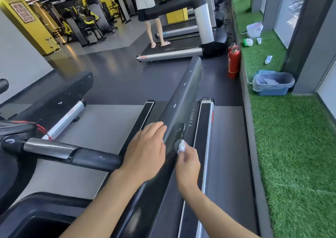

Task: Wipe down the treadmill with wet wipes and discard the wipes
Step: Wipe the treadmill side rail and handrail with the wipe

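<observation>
Black, smooth plastic forms the long side rail (183,95) of the treadmill (206,124), tapering away from us and dotted with small white flecks. Our left hand (145,150) lies flat against the rail's near edge, fingers straight and close together, holding nothing. Our right hand (188,162) pinches one white wet wipe (181,146), crumpled into a small ball, in its curled fingertips. It presses the wipe onto the rail just below a round glossy patch.

To the left runs one tubular crossbar (101,160), matte black with a single brushed-silver sleeve. Coarse green artificial turf (291,146) covers the raised ledge on the right. On it sits one blue rectangular bin (272,90), lined with a thin translucent bag, well apart from the wipe. Two red cylindrical fire extinguishers (234,63) stand side by side on the grey floor beside the ledge. Farthest off, one person (145,1) stands on the next treadmill's belt.
</observation>
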The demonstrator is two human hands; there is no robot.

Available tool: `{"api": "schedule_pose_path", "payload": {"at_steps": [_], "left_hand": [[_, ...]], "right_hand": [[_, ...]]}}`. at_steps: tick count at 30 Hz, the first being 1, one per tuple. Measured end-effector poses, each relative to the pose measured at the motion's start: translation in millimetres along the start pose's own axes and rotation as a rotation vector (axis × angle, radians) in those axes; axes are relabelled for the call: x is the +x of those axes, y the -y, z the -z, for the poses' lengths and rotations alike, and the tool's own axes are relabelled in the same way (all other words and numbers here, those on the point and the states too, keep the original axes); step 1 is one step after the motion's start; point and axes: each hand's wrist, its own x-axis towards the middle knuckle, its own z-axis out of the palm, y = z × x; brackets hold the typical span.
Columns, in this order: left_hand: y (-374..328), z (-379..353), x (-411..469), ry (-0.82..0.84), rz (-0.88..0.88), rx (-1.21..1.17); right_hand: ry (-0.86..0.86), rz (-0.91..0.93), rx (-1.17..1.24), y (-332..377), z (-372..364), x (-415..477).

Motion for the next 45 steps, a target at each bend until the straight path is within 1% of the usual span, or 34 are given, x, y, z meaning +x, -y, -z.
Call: {"api": "schedule_pose_path", "payload": {"at_steps": [1, 4, 5, 7, 9, 11, 13, 16, 17, 19, 22, 24, 26, 29, 30, 33, 36, 38, 41, 42, 44, 45], "left_hand": [[1, -1, 0, -0.009, -0.007, 0.007], [3, -4, 2, -0.022, -0.033, 0.033], [3, -5, 2, -0.024, -0.039, 0.036], [4, -5, 2, -0.017, -0.043, 0.049], [3, -5, 2, -0.004, -0.042, 0.055], [3, -5, 2, 0.005, -0.035, 0.06], [3, -5, 2, 0.007, -0.037, 0.06], [3, -4, 2, 0.019, -0.034, 0.054], [3, -4, 2, 0.021, -0.031, 0.052], [3, -4, 2, 0.029, -0.018, 0.039], [2, -3, 1, 0.031, -0.005, 0.019], [1, -2, 0, 0.036, 0.013, 0.003], [0, -1, 0, 0.031, 0.035, -0.033], [2, 1, -1, 0.024, 0.07, -0.109], [3, 1, 0, 0.019, 0.078, -0.132], [3, 2, -1, 0.019, 0.104, -0.17], [1, 2, -2, 0.017, 0.126, -0.189], [0, 4, -3, 0.021, 0.135, -0.192], [0, 5, -2, 0.021, 0.135, -0.202], [-1, 5, -2, 0.026, 0.131, -0.188], [-2, 5, -1, 0.034, 0.119, -0.143], [-3, 6, 2, 0.036, 0.114, -0.114]], "right_hand": [[0.049, 0.011, 0.05, -1, -2, -10], [0.284, 0.085, 0.131, -12, 0, -51], [0.335, 0.088, 0.15, -17, 0, -57], [0.373, 0.062, 0.151, -20, -3, -43], [0.373, 0.033, 0.178, -20, -6, -4], [0.379, -0.072, 0.202, -19, -7, 36], [0.378, -0.108, 0.18, -18, -6, 52], [0.393, 0.023, 0.147, -20, -6, 15], [0.425, 0.096, 0.143, -20, -5, -8], [0.469, 0.186, 0.097, -25, 0, -35], [0.465, 0.163, 0.029, -18, 1, -7], [0.411, 0.133, 0.02, -10, -1, 19], [0.406, 0.163, 0.004, -6, -2, 12], [0.479, 0.385, -0.072, -17, 4, -43], [0.506, 0.429, -0.103, -20, 8, -56], [0.48, 0.466, -0.211, -17, 6, -38], [0.389, 0.415, -0.254, 2, -4, 3], [0.404, 0.423, -0.267, 4, -3, -2], [0.507, 0.509, -0.334, -5, 11, -34], [0.516, 0.527, -0.363, -9, 13, -33], [0.459, 0.548, -0.378, -6, 8, -8], [0.421, 0.518, -0.371, -1, 3, 12]]}}
